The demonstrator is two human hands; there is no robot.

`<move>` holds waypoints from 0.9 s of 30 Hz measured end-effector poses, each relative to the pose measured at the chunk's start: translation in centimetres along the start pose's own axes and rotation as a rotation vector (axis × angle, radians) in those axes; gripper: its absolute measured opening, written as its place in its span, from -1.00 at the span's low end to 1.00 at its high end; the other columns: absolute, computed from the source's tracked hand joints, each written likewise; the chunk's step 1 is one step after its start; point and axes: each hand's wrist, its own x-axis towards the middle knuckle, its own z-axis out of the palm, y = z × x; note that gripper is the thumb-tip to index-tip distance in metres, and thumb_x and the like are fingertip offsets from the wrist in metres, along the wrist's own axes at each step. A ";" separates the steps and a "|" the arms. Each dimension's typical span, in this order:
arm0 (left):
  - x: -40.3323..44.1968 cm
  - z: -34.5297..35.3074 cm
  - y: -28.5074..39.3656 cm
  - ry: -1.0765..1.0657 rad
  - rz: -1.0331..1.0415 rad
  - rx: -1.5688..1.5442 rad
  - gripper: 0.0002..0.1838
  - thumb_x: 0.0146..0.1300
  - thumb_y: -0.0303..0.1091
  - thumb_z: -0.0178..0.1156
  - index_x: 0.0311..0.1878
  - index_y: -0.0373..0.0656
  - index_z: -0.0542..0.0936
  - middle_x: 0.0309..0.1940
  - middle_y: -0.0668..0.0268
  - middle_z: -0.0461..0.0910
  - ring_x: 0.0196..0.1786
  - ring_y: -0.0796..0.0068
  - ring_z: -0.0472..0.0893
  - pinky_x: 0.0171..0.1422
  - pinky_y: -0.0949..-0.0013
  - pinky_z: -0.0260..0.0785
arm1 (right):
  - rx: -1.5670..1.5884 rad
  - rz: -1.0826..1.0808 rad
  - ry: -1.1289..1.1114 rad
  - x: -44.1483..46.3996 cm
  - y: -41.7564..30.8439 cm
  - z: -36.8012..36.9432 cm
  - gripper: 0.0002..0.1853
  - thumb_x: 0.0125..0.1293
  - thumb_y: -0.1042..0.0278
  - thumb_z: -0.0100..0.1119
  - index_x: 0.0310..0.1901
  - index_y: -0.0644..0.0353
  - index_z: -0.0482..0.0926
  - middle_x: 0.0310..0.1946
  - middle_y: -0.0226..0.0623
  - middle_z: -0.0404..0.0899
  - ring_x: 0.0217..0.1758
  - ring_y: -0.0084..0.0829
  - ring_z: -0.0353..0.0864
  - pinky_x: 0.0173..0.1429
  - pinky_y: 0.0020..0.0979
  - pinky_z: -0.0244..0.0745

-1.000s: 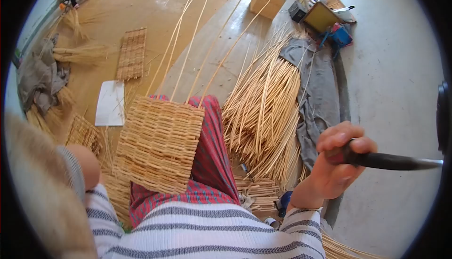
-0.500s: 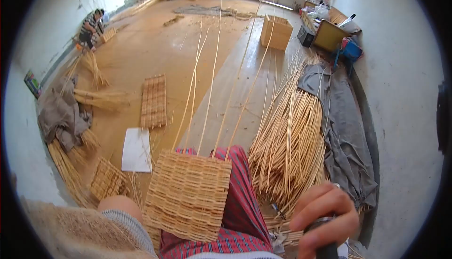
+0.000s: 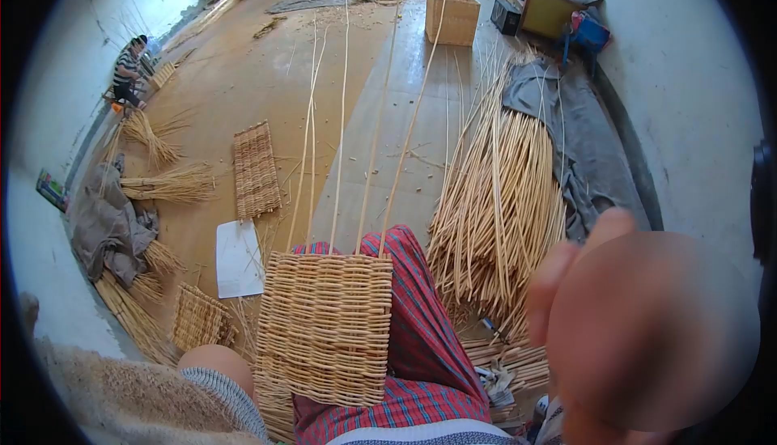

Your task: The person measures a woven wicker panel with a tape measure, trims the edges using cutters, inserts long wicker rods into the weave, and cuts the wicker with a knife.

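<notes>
A square woven wicker panel [image 3: 324, 328] lies over my lap, on red plaid cloth [image 3: 429, 324]. Several long upright rods [image 3: 340, 146] rise from its far edge. Left of the panel, a rounded bit of skin past a grey knit cuff appears to be my left hand [image 3: 217, 358]; its fingers are hidden. At the right, my right hand [image 3: 558, 283] is raised close to the camera, apart from the panel. A round blurred patch covers most of it, so what it holds, if anything, cannot be made out.
A large bundle of rods [image 3: 494, 210] lies at the right, partly under grey cloth [image 3: 583, 137]. Another woven panel [image 3: 257, 170], a white sheet [image 3: 239, 259] and a wooden box [image 3: 452, 18] are on the floor. A person [image 3: 129, 73] sits far left.
My right hand has risen toward the camera; a dark object seen in it before is now obscured. The view has tilted lower, and the panel on my lap appears slightly turned.
</notes>
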 end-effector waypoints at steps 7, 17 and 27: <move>0.2 0.4 -0.3 -0.023 -0.010 -0.023 -0.37 0.36 -0.44 0.26 0.48 -0.24 0.34 0.17 0.22 0.54 0.23 0.32 0.51 0.42 0.22 0.33 | 0.007 -0.047 -0.092 -3.2 -1.4 -5.1 -0.54 0.36 0.15 0.43 0.27 -0.32 0.54 0.15 -0.18 0.52 0.04 -0.28 0.47 0.03 -0.41 0.51; 0.0 1.5 -0.6 0.005 -0.025 -0.061 -0.33 0.38 -0.43 0.25 0.52 -0.25 0.29 0.17 0.23 0.52 0.23 0.33 0.50 0.43 0.21 0.32 | -0.006 -0.097 -0.278 2.6 1.1 -4.3 -0.49 0.40 0.14 0.38 0.34 -0.44 0.51 0.27 -0.22 0.45 0.17 -0.24 0.40 0.08 -0.36 0.48; 0.0 0.8 -0.3 0.009 -0.070 -0.089 -0.30 0.39 -0.42 0.25 0.55 -0.25 0.25 0.18 0.24 0.51 0.23 0.34 0.50 0.44 0.20 0.32 | -0.046 -0.294 0.031 -2.9 -1.3 -1.5 -0.49 0.41 0.15 0.37 0.35 -0.50 0.54 0.39 -0.42 0.42 0.36 -0.27 0.30 0.29 -0.24 0.37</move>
